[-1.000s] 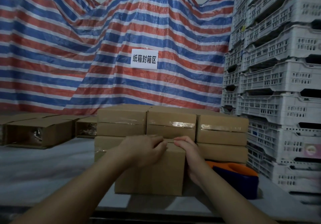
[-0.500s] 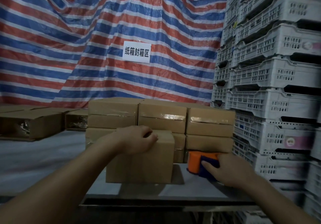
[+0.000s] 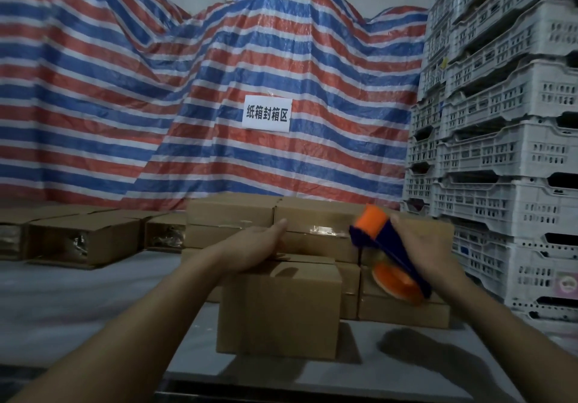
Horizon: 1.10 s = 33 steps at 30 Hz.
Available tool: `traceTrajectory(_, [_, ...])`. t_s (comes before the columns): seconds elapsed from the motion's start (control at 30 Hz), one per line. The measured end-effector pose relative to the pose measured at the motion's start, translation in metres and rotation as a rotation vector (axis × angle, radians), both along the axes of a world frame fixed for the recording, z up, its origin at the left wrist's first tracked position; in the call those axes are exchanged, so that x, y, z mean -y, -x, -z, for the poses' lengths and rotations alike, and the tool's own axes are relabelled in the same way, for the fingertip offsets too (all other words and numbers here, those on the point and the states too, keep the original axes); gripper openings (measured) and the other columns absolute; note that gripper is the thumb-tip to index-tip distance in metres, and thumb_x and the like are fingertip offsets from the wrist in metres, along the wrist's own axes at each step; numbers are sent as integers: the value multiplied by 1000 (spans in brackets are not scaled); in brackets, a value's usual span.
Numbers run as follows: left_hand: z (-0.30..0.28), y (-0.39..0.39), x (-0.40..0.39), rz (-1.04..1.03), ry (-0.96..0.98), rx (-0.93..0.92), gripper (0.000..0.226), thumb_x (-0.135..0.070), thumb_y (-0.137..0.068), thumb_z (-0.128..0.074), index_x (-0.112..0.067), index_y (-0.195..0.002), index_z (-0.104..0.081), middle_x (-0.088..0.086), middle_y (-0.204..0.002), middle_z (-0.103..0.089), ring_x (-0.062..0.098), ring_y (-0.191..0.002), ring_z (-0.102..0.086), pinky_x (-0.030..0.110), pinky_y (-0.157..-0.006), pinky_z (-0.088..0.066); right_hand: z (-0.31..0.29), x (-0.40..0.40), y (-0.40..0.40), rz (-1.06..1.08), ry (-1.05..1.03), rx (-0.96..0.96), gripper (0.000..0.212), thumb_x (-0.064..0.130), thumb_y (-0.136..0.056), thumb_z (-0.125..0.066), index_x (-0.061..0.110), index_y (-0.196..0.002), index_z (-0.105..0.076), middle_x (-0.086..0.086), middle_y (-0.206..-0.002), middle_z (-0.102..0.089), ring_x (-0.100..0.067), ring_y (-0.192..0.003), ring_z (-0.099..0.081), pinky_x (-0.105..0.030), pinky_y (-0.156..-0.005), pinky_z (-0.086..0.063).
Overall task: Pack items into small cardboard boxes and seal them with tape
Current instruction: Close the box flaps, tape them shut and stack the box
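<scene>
My left hand [image 3: 255,251] rests flat, fingers straight, on the cardboard box [image 3: 278,307] near the worktop's [image 3: 93,302] front edge; my right hand [image 3: 420,246] grips the tape dispenser [image 3: 386,251] above it.

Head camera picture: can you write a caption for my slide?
Left hand steadies a cardboard box while right hand lifts an orange tape dispenser.

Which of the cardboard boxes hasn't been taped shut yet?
The front box under the left hand: no tape across its flaps, unlike the stacked boxes behind it.
</scene>
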<state>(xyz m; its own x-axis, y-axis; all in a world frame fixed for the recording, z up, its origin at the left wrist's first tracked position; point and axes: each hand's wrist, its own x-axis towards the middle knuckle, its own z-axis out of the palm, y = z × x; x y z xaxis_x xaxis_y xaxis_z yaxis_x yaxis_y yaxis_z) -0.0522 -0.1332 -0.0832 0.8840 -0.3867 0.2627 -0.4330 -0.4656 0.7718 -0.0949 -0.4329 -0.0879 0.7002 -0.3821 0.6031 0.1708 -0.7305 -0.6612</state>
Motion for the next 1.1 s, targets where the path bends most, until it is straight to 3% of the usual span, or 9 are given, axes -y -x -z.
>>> traceTrajectory(0.07, [1, -2, 0, -37, 90, -4, 54, -66, -97, -29, -27, -106, -66, -2, -109, -66, 13, -103, -60, 42, -105, -40, -37, -19, -10, -103, -131, -38, 76, 83, -84, -41, 17, -63, -72, -7, -60, -69, -23, -57, -65, -37, -68, -48])
traceTrajectory(0.17, [1, -3, 0, -58, 227, -61, 62, -66, -98, -27, -20, -102, -70, 1, -106, -70, 17, -103, -64, 44, -103, -44, -75, -54, -26, -341, -273, -146, 73, 80, -81, -54, 11, -92, -74, -12, -77, -74, -28, -70, -69, -41, -80, -54])
traceTrajectory(0.27, [-2, -4, -1, -50, 391, -190, 67, -63, -99, -26, -14, -100, -72, 4, -98, -75, 20, -99, -68, 41, -96, -50, -83, -85, -44, -513, -208, -262, 59, 69, -86, -61, 14, -105, -71, -9, -83, -77, -19, -69, -72, -34, -77, -57])
traceTrajectory(0.37, [-8, -4, -3, -34, 570, -313, 69, -56, -103, -21, -6, -97, -69, 9, -90, -75, 24, -101, -66, 40, -96, -47, -78, -101, -60, -535, -37, -358, 60, 70, -84, -61, 17, -110, -68, -11, -96, -77, -25, -86, -74, -36, -85, -58])
traceTrajectory(0.5, [-10, -6, -11, 13, 782, -421, 65, -47, -106, -19, -2, -95, -65, 8, -76, -76, 19, -87, -67, 25, -63, -47, -80, -108, -66, -526, 30, -388, 65, 74, -80, -60, 17, -111, -67, -10, -96, -78, -32, -97, -73, -44, -97, -54])
traceTrajectory(0.67, [-13, -2, -16, -8, 851, -479, 41, -40, -101, -50, -2, -103, -67, 9, -81, -74, 18, -74, -71, 21, -46, -50, -79, -109, -66, -531, 67, -377, 58, 70, -87, -55, 17, -107, -68, -11, -95, -77, -27, -87, -73, -41, -95, -55])
traceTrajectory(0.87, [-19, 0, -12, -26, 825, -483, 22, -25, -95, -62, -5, -99, -67, 3, -64, -66, 8, -44, -61, 16, -38, -40, -80, -111, -67, -516, 72, -385, 60, 71, -86, -55, 17, -109, -68, -11, -96, -78, -34, -98, -72, -45, -100, -53])
traceTrajectory(0.97, [-19, -2, -14, -25, 809, -502, 14, -12, -99, -53, -7, -92, -65, 2, -69, -67, 8, -54, -63, 16, -44, -35, -82, -113, -67, -526, 65, -402, 59, 70, -87, -56, 17, -110, -68, -8, -92, -78, -25, -84, -74, -40, -93, -55])
traceTrajectory(1.1, [-13, -5, -13, -47, 772, -473, 23, -3, -98, -46, -7, -82, -61, 2, -69, -63, 11, -67, -57, 22, -64, -35, -91, -115, -65, -505, 128, -475, 52, 67, -90, -54, 19, -107, -65, 2, -75, -77, -9, -60, -71, -21, -60, -54])
